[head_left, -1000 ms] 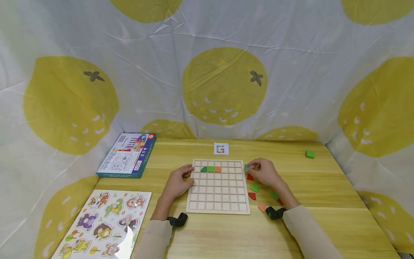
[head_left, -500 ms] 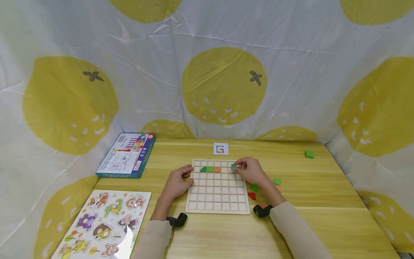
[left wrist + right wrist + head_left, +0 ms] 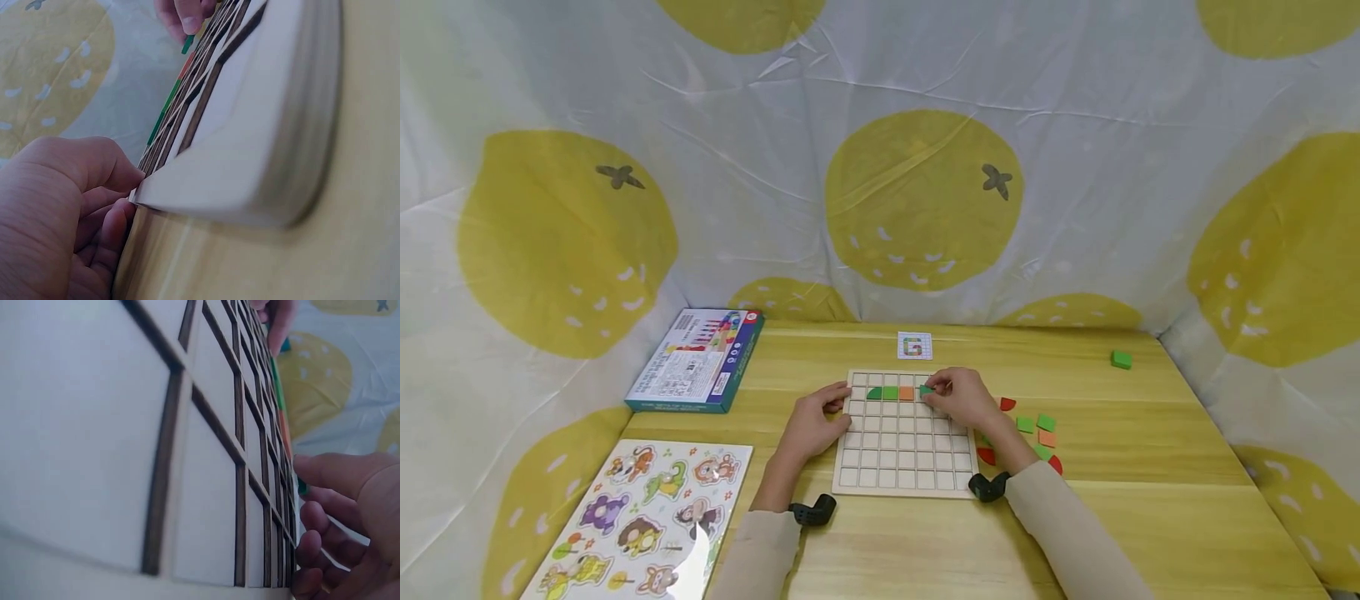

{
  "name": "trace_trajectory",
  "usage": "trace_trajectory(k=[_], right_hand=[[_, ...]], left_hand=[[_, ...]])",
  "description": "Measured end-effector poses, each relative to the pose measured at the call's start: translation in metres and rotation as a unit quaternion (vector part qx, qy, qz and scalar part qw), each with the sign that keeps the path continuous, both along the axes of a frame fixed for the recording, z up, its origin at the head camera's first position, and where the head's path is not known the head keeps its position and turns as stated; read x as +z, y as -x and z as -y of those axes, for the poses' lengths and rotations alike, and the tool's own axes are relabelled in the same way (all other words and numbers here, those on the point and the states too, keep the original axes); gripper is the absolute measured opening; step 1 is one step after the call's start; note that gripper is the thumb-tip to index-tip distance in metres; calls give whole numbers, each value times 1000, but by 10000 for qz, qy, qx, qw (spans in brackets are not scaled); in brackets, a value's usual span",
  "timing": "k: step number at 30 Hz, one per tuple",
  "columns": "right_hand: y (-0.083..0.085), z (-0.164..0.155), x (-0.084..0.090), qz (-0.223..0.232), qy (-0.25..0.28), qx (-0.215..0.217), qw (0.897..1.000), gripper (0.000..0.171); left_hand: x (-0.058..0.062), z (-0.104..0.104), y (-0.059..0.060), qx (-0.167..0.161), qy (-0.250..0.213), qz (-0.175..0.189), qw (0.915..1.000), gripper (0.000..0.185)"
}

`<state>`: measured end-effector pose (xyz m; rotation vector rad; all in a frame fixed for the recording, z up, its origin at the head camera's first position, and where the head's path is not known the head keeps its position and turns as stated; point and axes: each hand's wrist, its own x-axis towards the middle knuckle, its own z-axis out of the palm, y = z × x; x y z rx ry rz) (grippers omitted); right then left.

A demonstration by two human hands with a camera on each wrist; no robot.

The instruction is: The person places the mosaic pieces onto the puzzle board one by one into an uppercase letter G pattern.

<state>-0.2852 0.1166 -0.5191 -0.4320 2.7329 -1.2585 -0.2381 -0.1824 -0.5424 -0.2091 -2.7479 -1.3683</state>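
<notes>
A pale wooden grid board (image 3: 887, 460) lies flat on the table. My left hand (image 3: 811, 423) grips its left edge, thumb and fingers at the rim, as the left wrist view also shows. In one row near the far side sit a dark green rounded-corner tile (image 3: 874, 393), a light green square tile (image 3: 890, 393) and an orange square tile (image 3: 907, 393). Just right of the orange one, my right hand (image 3: 961, 398) pinches a dark green tile (image 3: 926, 390) over the board. Its shape is mostly hidden by the fingertips.
Several red, green and orange tiles (image 3: 1047, 438) lie right of the board, some behind the right forearm. A pattern card (image 3: 914, 346) lies beyond the board. A flat box (image 3: 696, 362) and an animal puzzle (image 3: 643, 517) are at left; a green block (image 3: 1121, 359) sits far right.
My right hand has carried the dark green tile leftward from the board's right edge to beside the orange tile. More loose tiles show at right. The left hand has stayed put.
</notes>
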Motion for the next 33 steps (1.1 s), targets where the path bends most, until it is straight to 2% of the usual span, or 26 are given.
trace_trajectory(k=[5,15,23,33], right_hand=[[0,5,2,-81,-140,83,9998,15],[0,7,3,-85,-301,-21,9995,16],[-2,7,3,-99,-272,-54,9996,12],[-7,-9,8,-147,105,-61,9998,17]], left_hand=[[0,0,0,-20,14,-19,10000,49],[-1,0,2,-94,15,-126,9999,49],[0,0,1,-77,4,-126,9999,50],[0,0,0,-51,-23,-77,10000,50]])
